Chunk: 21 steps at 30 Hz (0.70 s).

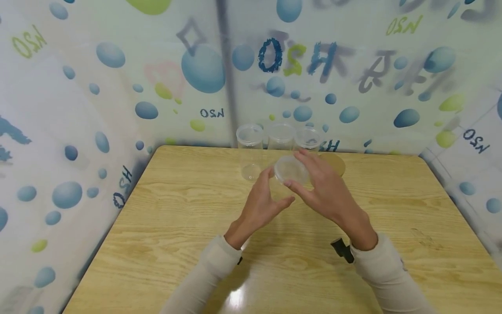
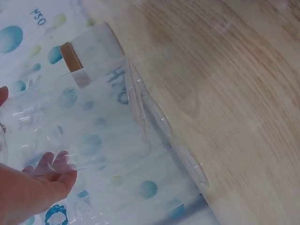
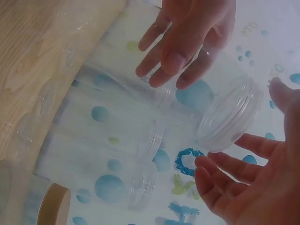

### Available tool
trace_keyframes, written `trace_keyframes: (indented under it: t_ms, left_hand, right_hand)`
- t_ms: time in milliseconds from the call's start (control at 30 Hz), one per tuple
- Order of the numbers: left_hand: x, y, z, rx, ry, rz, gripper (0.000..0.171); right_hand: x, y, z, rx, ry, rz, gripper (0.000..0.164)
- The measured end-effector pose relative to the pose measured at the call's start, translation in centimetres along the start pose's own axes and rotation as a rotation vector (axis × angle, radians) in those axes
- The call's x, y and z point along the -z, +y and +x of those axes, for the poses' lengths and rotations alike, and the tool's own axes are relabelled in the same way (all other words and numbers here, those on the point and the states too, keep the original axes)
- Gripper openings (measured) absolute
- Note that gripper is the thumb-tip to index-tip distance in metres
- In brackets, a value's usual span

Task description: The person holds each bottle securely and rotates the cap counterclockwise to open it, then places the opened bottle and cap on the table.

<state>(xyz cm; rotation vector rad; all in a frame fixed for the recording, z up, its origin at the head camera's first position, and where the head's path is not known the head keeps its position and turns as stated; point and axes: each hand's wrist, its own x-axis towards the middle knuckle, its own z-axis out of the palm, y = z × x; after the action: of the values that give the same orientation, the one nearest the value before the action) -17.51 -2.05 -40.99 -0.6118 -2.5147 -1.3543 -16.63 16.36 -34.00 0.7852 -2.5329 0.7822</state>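
A clear plastic jar (image 1: 289, 172) with a translucent lid is raised above the table, lid tilted towards the head camera. My left hand (image 1: 262, 203) holds its body from the left; the fingers (image 2: 60, 178) show around the clear wall in the left wrist view. On the other side my right hand (image 1: 327, 187) spreads its fingers and thumb about the lid (image 3: 232, 115). Some right fingertips come up to the lid's edge, while the thumb stands apart in the right wrist view. Much of the jar's body is hidden under the lid and hands in the head view.
Three more clear jars with clear lids, the left jar (image 1: 250, 152) among them, stand in a row by the back wall. To their right is a jar with a brown-gold lid (image 3: 55, 206), partly behind my right hand. The wooden table (image 1: 188, 209) meets patterned sheets on several sides.
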Motion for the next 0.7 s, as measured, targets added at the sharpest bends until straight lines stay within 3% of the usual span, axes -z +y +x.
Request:
trace_keyframes:
  t_ms: [200,367,700]
  left_hand:
    - [-0.45,0.13,-0.32,0.011,-0.004,0.017,0.083]
    - [-0.52,0.14,-0.17,-0.018,-0.003,0.041,0.083]
    - [-0.33,0.07,-0.09,-0.024,-0.025,0.082,0.084]
  right_hand:
    - [-0.36,-0.4,-0.2,-0.03,0.017,-0.018,0.069]
    - [-0.43,-0.44,-0.3,-0.053,-0.008,-0.046,0.066]
    - [0.02,-0.14,-0.42,-0.03,-0.065,-0.02,0.063]
